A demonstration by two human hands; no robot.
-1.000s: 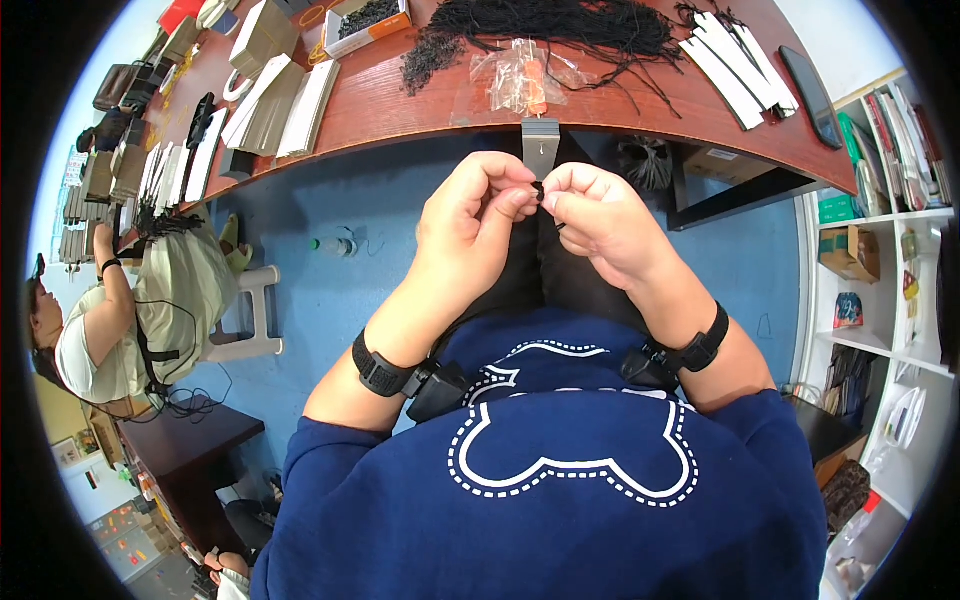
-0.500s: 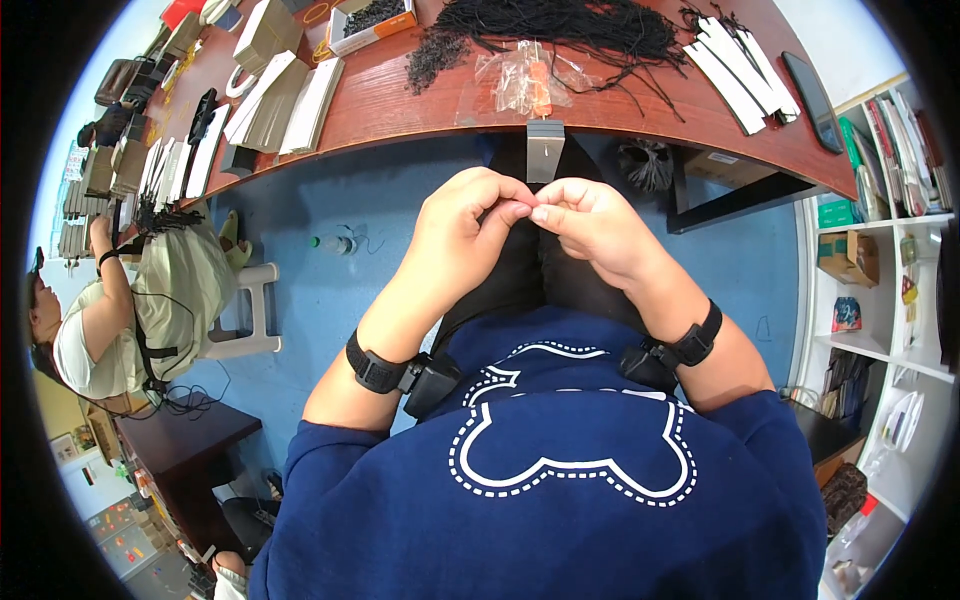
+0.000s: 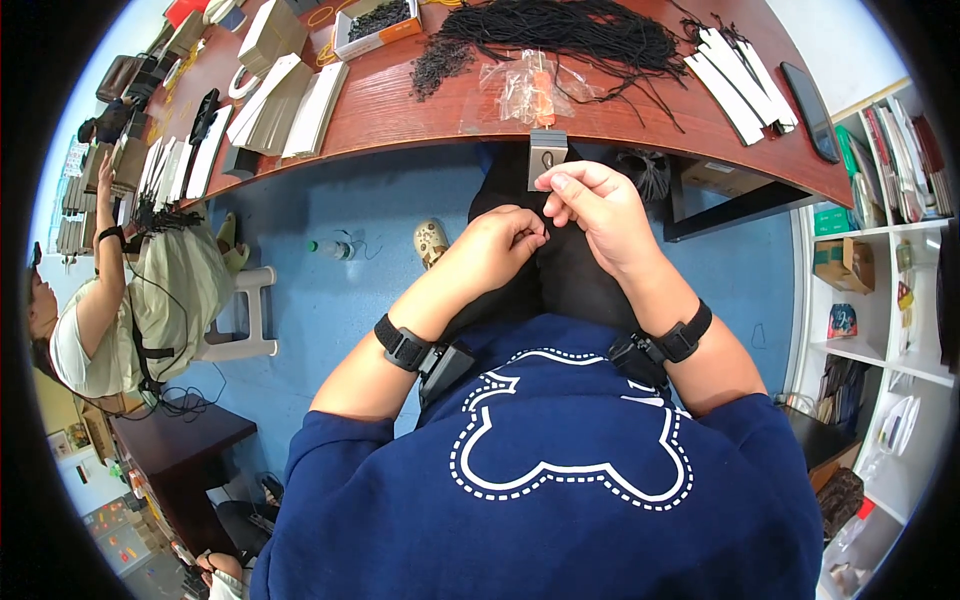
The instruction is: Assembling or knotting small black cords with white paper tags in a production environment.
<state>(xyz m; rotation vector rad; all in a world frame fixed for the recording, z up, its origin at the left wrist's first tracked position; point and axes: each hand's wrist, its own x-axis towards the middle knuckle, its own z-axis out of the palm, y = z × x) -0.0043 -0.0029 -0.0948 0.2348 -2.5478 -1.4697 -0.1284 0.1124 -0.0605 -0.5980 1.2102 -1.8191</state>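
My right hand (image 3: 600,210) is raised just below the table edge, its thumb and forefinger pinched on a small black cord loop (image 3: 547,159). The loop stands up from the fingertips in front of a grey block (image 3: 540,180) at the table edge. Lower and to the left, my left hand (image 3: 497,245) is closed, fingers curled in; what it holds, if anything, is too small to make out. A gap separates the two hands. Beyond the block, an orange-handled tool (image 3: 543,95) lies among crumpled clear plastic (image 3: 515,95).
On the table (image 3: 390,105) lie black cords (image 3: 570,30), small black pieces (image 3: 440,65), an open box (image 3: 375,30), white strips with cords (image 3: 725,85), card stacks (image 3: 315,110) and a phone (image 3: 810,110). Shelves (image 3: 890,350) stand right; a co-worker (image 3: 90,320) sits left.
My hands were pinched together and have come apart. The left moved down; the right stayed high with the loop now showing. A patterned shoe has come into view, and the co-worker's arm has risen.
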